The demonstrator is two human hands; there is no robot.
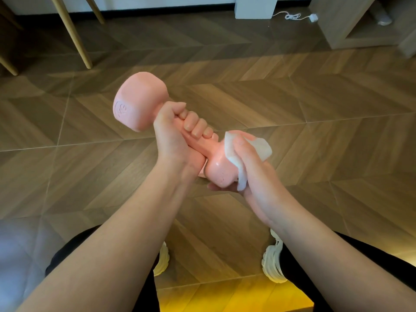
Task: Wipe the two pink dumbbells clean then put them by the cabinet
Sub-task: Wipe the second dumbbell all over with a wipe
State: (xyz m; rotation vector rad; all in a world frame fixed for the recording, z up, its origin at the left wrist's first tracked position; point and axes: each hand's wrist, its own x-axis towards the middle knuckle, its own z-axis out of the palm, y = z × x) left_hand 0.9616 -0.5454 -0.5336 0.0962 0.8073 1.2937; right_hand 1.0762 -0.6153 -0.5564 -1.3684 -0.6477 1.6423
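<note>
A pink dumbbell (139,102) is held in the air above the wooden floor, tilted with one head up to the left and the other head down to the right. My left hand (177,134) grips its handle, fingers curled round it. My right hand (252,172) cups the lower head and holds a white wipe (234,152) against it, thumb on the wipe. The lower head looks wet. Only one dumbbell is in view.
Wooden chair or table legs (74,34) stand at the back left. A white post (255,6) and a white cable with a plug (295,16) lie at the back. A light wooden cabinet (344,23) stands at the back right. My white shoes (273,262) are below.
</note>
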